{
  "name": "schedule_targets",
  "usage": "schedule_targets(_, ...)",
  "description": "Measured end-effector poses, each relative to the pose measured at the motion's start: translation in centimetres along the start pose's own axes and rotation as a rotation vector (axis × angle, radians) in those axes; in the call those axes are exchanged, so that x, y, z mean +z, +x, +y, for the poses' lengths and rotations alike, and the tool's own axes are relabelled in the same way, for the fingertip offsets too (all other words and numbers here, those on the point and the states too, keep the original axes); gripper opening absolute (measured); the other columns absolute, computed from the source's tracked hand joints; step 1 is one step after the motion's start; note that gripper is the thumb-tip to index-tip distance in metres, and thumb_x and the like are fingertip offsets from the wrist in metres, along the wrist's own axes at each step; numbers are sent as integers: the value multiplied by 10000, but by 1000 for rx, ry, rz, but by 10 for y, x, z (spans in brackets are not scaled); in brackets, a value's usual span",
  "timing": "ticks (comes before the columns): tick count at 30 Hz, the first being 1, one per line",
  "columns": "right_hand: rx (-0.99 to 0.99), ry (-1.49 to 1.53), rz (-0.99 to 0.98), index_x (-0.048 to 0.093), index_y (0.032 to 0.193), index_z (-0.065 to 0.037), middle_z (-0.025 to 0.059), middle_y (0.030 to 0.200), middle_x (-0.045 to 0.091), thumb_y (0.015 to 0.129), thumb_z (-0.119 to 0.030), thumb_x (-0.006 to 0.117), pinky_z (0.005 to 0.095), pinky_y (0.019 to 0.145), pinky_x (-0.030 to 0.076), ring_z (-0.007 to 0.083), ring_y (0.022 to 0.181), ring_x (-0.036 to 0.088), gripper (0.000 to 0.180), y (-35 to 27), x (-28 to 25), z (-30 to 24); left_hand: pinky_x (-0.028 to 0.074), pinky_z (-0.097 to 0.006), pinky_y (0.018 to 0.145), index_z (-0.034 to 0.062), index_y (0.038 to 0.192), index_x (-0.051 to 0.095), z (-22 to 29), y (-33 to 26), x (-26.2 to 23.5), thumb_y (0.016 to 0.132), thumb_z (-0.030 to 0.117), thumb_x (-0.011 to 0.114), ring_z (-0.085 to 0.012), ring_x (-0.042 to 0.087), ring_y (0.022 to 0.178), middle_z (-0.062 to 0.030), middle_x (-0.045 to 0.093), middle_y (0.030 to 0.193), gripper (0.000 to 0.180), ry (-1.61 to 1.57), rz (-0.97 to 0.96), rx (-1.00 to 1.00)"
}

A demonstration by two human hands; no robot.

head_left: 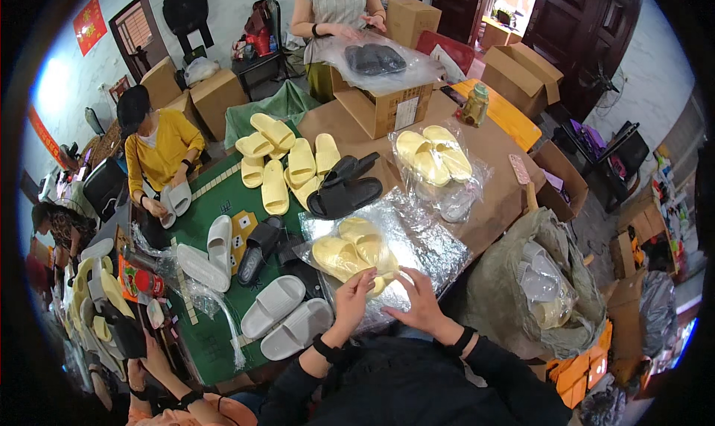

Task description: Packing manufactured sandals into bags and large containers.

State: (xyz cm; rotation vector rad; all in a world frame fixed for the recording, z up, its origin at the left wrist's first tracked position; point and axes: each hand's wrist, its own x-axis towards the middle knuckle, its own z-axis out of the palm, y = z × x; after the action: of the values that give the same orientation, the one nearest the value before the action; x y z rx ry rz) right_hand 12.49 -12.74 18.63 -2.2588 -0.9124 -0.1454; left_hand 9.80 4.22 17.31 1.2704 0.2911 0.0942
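Note:
In front of me a pair of yellow slippers [342, 255] lies inside a clear plastic bag [389, 264], over a shiny silver sheet [417, 232]. Fingers pinched, my left hand [353, 299] grips the near edge of the bag. On the opposite side of that edge, my right hand [421, 301] has its curled fingers on the plastic, the thumb held lower. Just left of my hands are light grey slippers [275, 307] and a black slipper [261, 249]. Beyond the bag lie black slippers [346, 191] and several loose yellow slippers [300, 161].
Bagged yellow slippers [433, 156] lie farther right on the brown-covered table [488, 191]. A large sack [484, 299] with bagged slippers stands at my right. Across the table, a person handles bagged dark slippers [375, 59] on a cardboard box [402, 109]. Other people work at the left.

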Motion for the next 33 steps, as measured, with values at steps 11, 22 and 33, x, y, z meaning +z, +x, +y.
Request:
schedule_targets(11,268,44,-98,612,1027,-84,106,853,641,749,-132,586,357,665,480,280,784,609,283,33,35,64,447,-334,831,26,1105,565,4,-6,37,824,90,572,-273,555,974,-137,572,1099,289,605,-166,616)
schedule_targets(22,195,121,371,628,1023,-84,125,851,651,806,-126,539,299,660,484,230,735,628,238,61,-28,114,247,-533,987,219,1311,388,-139,34,-2,883,436,379,-347,295,1252,-123,287,1394,480,1514,-744,569)
schedule_targets(33,197,-270,472,507,1210,-109,184,1163,528,783,-208,582,373,888,418,333,1083,506,446,153,-72,168,202,-579,977,279,1303,403,-145,32,-52,875,469,387,-418,240,1255,-127,227,1424,469,1807,-518,293)
